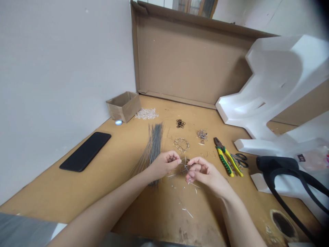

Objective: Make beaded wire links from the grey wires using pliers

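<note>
Between my hands is a thin silvery wire piece (185,166) with crossing strands. My left hand (166,164) pinches its left end between thumb and fingertips. On the other side my right hand (205,175) has its fingers curled around the wire, thumb against fingertips. A bundle of straight grey wires (155,144) lies just beyond and under my left wrist. Ahead of my hands rests a loose ring of bent wire pieces (181,145). Short wire offcuts (188,212) are scattered on the table below my hands.
Yellow-green pliers (226,157) and scissors (240,159) lie at right, near white foam (277,72) and a black strap-like object (277,164). Behind are black rings (180,124), small metal pieces (202,134), clear beads (147,113) and a small cardboard box (124,106). A phone (86,151) lies left.
</note>
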`<action>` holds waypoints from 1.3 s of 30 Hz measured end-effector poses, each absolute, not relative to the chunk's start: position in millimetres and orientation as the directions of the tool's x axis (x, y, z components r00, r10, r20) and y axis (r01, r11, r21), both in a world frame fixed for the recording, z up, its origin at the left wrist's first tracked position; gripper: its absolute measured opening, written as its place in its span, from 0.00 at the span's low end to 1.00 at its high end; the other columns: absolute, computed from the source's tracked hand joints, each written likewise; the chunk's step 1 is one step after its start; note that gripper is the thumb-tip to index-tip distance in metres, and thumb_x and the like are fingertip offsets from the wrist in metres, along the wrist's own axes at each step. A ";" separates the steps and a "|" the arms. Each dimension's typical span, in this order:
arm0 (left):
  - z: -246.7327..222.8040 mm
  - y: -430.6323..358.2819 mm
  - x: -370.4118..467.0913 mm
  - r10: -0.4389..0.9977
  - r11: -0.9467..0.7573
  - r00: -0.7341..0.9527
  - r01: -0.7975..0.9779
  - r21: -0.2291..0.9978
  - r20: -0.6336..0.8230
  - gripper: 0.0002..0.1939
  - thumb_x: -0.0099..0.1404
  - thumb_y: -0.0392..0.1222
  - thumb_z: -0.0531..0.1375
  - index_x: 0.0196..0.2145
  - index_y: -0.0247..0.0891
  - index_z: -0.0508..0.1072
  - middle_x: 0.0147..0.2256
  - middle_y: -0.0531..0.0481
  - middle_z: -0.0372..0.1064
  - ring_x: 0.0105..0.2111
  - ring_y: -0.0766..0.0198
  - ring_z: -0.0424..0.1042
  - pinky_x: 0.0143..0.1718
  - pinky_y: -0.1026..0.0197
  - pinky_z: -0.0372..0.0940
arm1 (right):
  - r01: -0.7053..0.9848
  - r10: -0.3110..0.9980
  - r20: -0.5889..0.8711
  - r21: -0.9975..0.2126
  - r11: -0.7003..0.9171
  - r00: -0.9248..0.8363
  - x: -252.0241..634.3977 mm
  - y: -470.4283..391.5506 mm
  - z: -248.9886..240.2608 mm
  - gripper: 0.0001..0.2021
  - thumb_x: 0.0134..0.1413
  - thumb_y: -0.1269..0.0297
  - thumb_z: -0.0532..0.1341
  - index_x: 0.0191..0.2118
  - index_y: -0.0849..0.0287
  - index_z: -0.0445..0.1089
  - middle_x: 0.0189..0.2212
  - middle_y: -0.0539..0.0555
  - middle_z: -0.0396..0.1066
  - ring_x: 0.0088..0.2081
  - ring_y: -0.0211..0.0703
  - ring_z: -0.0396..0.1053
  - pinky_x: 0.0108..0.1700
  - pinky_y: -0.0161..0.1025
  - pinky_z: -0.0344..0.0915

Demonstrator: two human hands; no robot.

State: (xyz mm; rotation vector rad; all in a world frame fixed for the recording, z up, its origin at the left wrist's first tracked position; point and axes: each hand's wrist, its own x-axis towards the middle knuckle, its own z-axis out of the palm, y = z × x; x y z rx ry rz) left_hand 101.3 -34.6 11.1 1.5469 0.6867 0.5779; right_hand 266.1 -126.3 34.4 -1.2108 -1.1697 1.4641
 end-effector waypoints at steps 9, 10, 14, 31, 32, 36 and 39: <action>9.6 -37.4 103.2 0.708 -0.080 0.706 0.114 0.990 -0.024 0.08 0.54 0.43 0.56 0.26 0.34 0.64 0.20 0.58 0.56 0.20 0.74 0.54 0.23 0.69 0.51 | -0.065 0.987 -0.146 -0.986 -0.151 -0.071 267.4 -124.1 27.5 0.11 0.49 0.62 0.60 0.39 0.59 0.64 0.25 0.51 0.72 0.28 0.38 0.70 0.33 0.38 0.65; 8.8 -37.0 103.3 0.711 -0.083 0.703 0.108 0.991 -0.017 0.08 0.54 0.43 0.56 0.26 0.34 0.64 0.20 0.58 0.57 0.20 0.73 0.55 0.23 0.69 0.52 | -0.071 0.985 -0.155 -0.984 -0.160 -0.073 268.0 -123.9 27.4 0.11 0.51 0.61 0.59 0.38 0.60 0.65 0.27 0.53 0.72 0.28 0.39 0.70 0.33 0.38 0.65; 7.9 -35.2 103.2 0.720 -0.085 0.694 0.096 0.992 -0.005 0.08 0.54 0.43 0.55 0.26 0.34 0.63 0.22 0.56 0.58 0.22 0.73 0.56 0.25 0.68 0.53 | -0.104 0.980 -0.180 -0.977 -0.188 -0.082 268.5 -123.9 28.2 0.10 0.53 0.59 0.57 0.34 0.62 0.67 0.28 0.56 0.73 0.28 0.39 0.71 0.33 0.38 0.66; 2.5 -39.7 104.4 0.786 -0.222 0.605 0.085 0.971 0.127 0.06 0.56 0.40 0.55 0.25 0.35 0.62 0.20 0.57 0.57 0.20 0.74 0.56 0.22 0.70 0.54 | -0.080 0.981 -0.187 -0.978 -0.190 -0.043 267.1 -124.5 27.8 0.08 0.47 0.61 0.63 0.33 0.59 0.70 0.26 0.51 0.72 0.27 0.35 0.70 0.31 0.35 0.64; 1.5 -39.8 103.9 0.791 -0.243 0.595 0.091 0.966 0.143 0.06 0.56 0.40 0.54 0.25 0.35 0.62 0.21 0.57 0.57 0.20 0.73 0.56 0.23 0.70 0.54 | -0.087 0.981 -0.190 -0.977 -0.193 -0.039 267.2 -124.3 27.6 0.09 0.46 0.61 0.63 0.34 0.59 0.70 0.26 0.51 0.73 0.27 0.36 0.70 0.31 0.35 0.64; 0.3 -38.8 101.4 0.781 -0.285 0.603 0.112 0.952 0.163 0.07 0.57 0.41 0.54 0.26 0.36 0.63 0.21 0.57 0.58 0.20 0.73 0.56 0.22 0.70 0.54 | -0.078 0.979 -0.203 -0.976 -0.205 -0.031 269.2 -123.9 27.2 0.09 0.46 0.61 0.63 0.34 0.60 0.70 0.27 0.52 0.73 0.27 0.36 0.70 0.32 0.35 0.64; 0.7 -37.7 100.2 0.777 -0.320 0.605 0.139 0.937 0.176 0.07 0.57 0.42 0.53 0.26 0.36 0.63 0.21 0.56 0.58 0.20 0.73 0.57 0.22 0.70 0.54 | -0.079 0.981 -0.185 -0.979 -0.190 -0.062 270.3 -124.3 28.2 0.10 0.46 0.62 0.63 0.35 0.59 0.69 0.27 0.52 0.73 0.29 0.37 0.69 0.34 0.36 0.64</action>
